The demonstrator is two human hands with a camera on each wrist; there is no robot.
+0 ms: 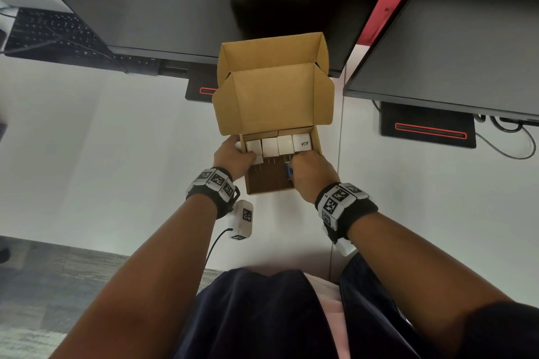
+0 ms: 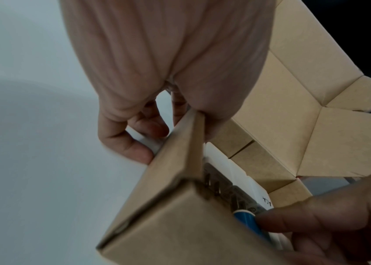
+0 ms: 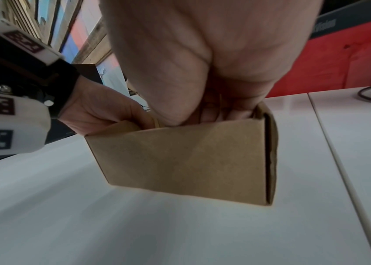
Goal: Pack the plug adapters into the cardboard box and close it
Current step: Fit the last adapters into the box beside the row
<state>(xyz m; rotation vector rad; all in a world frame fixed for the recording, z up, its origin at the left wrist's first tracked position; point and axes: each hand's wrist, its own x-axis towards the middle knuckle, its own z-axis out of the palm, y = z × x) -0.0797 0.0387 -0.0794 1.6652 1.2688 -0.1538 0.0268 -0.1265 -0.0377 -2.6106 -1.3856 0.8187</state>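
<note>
- An open cardboard box [image 1: 280, 183] sits on a white desk [image 1: 116, 154], just in front of the person. Its lid [image 1: 274, 102] stands raised at the far side, so the inside is open to both hands.
- Four white plug adapters [image 1: 278, 144] stand side by side in a row along the far wall of the box. Their metal prongs point toward the near side. This tight row probably saves room, since the near half of the box floor is bare.
- The left hand [image 1: 234, 156] grips the left wall of the box, thumb inside and fingers [image 2: 134, 129] curled outside. In the left wrist view, those fingers also seem to touch something white outside the wall; what it is cannot be told. The grip likely steadies the box while the other hand works.
- The right hand [image 1: 310, 169] reaches into the right near part of the box, fingers curled round a blue and white adapter [image 2: 248, 221]. It appears to be placing it just in front of the row.
- The lid is not yet folded down; the packing step looks under way.
- Two dark monitors [image 1: 175, 3] stand at the far side of the desk.
</note>
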